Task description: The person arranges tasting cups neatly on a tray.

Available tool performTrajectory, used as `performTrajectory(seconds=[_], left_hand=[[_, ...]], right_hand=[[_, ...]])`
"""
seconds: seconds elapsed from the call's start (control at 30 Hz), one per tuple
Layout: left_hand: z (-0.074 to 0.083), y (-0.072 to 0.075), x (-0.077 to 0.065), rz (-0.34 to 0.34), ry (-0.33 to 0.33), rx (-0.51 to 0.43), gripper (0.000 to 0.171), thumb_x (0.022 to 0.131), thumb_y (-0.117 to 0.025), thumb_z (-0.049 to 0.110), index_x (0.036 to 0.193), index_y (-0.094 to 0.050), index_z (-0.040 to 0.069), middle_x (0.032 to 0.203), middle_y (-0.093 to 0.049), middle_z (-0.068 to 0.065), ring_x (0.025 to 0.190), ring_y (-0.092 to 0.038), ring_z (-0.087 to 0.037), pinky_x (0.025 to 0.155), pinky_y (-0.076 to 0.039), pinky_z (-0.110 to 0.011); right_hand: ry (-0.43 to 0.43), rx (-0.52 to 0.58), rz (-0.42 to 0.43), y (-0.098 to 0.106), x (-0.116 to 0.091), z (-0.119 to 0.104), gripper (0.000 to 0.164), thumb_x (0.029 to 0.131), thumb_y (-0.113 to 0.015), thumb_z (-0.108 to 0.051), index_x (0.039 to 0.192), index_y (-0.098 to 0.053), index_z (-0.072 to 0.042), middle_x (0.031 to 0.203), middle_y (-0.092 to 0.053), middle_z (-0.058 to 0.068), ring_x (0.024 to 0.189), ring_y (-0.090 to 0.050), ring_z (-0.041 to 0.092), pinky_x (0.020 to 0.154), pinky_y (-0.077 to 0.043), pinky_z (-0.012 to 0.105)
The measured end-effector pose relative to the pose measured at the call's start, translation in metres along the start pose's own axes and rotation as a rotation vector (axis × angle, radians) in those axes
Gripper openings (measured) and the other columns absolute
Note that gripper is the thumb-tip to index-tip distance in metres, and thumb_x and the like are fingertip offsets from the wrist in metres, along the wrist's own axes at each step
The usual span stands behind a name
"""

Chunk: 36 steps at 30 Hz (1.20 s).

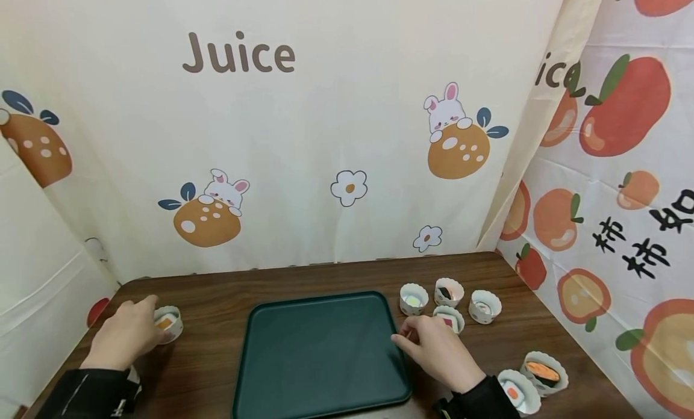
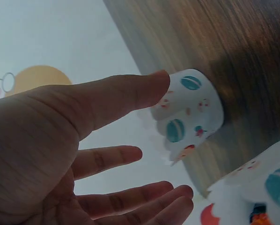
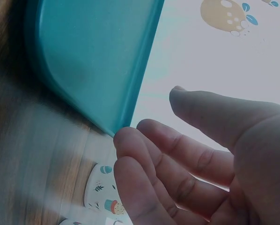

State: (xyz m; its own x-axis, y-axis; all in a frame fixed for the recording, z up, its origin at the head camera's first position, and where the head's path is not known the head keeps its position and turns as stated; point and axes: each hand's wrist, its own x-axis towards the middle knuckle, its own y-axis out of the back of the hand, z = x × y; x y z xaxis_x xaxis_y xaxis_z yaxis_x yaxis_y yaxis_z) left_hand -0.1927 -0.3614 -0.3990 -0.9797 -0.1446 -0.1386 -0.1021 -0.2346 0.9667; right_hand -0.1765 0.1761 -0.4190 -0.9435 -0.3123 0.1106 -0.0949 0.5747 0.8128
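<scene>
At the left of the table my left hand (image 1: 123,335) is beside a small patterned paper cup (image 1: 172,325) with a white and orange sushi-like piece in it. In the left wrist view the thumb (image 2: 130,96) overlaps the cup's side, and the fingers are loosely extended; whether the skin touches the cup is unclear. My right hand (image 1: 436,350) hovers at the right edge of a dark green tray (image 1: 325,353), holding nothing, its fingers (image 3: 168,159) relaxed. Just beyond it stands a paper cup (image 1: 455,313) with a dark red and white piece, partly hidden by the hand.
Several similar cups (image 1: 414,298) stand right of the tray. Two more, one with an orange-topped sushi piece (image 1: 544,372), sit near the right forearm. Another cup (image 2: 266,187) shows close to the left hand. Printed cloth (image 1: 347,136) hangs behind the table (image 1: 217,310).
</scene>
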Motion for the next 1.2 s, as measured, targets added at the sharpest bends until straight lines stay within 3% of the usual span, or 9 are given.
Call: performTrajectory(seconds=[0.17, 0.43, 0.67, 0.8, 1.2], left_hand=[[-0.005, -0.002, 0.005, -0.035, 0.003, -0.007, 0.089, 0.082, -0.09, 0.032, 0.138, -0.045, -0.02, 0.109, -0.058, -0.043, 0.087, -0.06, -0.044, 0.07, -0.055, -0.055], [-0.001, -0.006, 0.009, -0.081, -0.004, -0.025, 0.083, 0.079, -0.092, 0.027, 0.13, -0.047, -0.021, 0.096, -0.064, -0.031, 0.082, -0.064, -0.039, 0.071, -0.055, -0.053], [-0.002, -0.008, 0.01, -0.088, 0.02, -0.023, 0.086, 0.083, -0.088, 0.034, 0.131, -0.045, -0.024, 0.098, -0.062, -0.033, 0.082, -0.062, -0.04, 0.072, -0.055, -0.054], [-0.003, -0.012, 0.012, -0.076, 0.035, -0.036, 0.082, 0.083, -0.089, 0.031, 0.129, -0.047, -0.022, 0.097, -0.063, -0.032, 0.081, -0.063, -0.039, 0.071, -0.055, -0.052], [-0.001, -0.02, 0.014, 0.025, -0.027, -0.059, 0.073, 0.084, -0.086, 0.02, 0.13, -0.047, -0.022, 0.101, -0.064, -0.038, 0.081, -0.064, -0.041, 0.072, -0.057, -0.056]], right_hand=[[0.004, -0.007, -0.002, 0.001, -0.002, 0.0, 0.014, 0.099, -0.078, -0.029, 0.091, -0.074, -0.017, 0.075, -0.066, -0.012, 0.066, -0.056, -0.004, 0.062, -0.048, 0.023], [-0.015, -0.031, 0.014, 0.0, -0.006, 0.004, 0.013, 0.098, -0.079, -0.026, 0.09, -0.074, -0.017, 0.074, -0.064, -0.011, 0.065, -0.054, -0.004, 0.062, -0.046, 0.023], [0.005, -0.026, 0.017, -0.001, -0.004, 0.005, 0.015, 0.098, -0.079, -0.028, 0.09, -0.074, -0.017, 0.075, -0.065, -0.011, 0.065, -0.055, -0.004, 0.062, -0.047, 0.023], [0.002, -0.028, 0.015, 0.0, -0.004, 0.003, 0.014, 0.098, -0.079, -0.027, 0.09, -0.074, -0.017, 0.075, -0.065, -0.011, 0.066, -0.055, -0.004, 0.062, -0.047, 0.023], [0.003, -0.032, 0.027, 0.002, -0.004, 0.001, 0.013, 0.098, -0.079, -0.027, 0.09, -0.074, -0.017, 0.074, -0.064, -0.012, 0.065, -0.054, -0.004, 0.062, -0.046, 0.023]])
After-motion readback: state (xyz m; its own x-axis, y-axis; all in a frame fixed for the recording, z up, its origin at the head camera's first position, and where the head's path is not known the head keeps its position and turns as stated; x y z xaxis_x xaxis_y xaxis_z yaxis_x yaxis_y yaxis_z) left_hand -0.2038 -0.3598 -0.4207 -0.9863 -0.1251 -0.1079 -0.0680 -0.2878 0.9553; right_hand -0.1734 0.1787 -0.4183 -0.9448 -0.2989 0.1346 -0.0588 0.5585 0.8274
